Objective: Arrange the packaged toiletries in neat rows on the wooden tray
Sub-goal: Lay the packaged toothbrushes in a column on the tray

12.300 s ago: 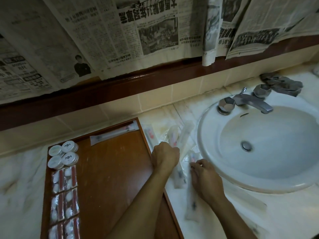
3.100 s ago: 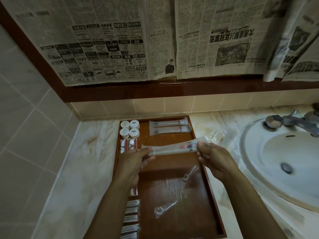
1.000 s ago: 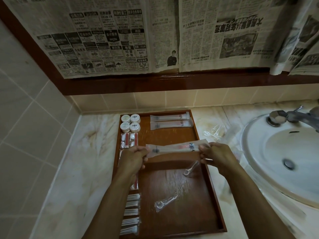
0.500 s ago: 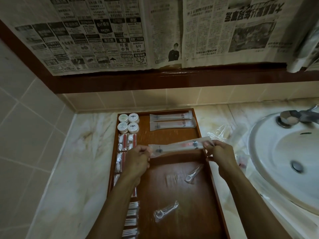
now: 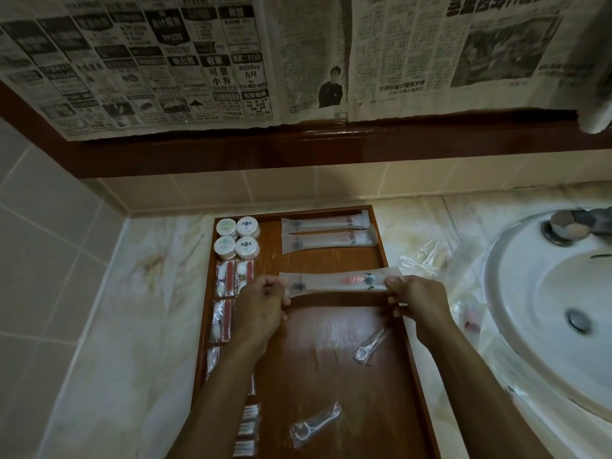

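Packet nearer laid pair, floss picks loose on tray

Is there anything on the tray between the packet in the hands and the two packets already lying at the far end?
Nothing visible. The wood of the tray is bare between the held packet and the two placed packets. The loose floss picks lie nearer the person, out of the path.
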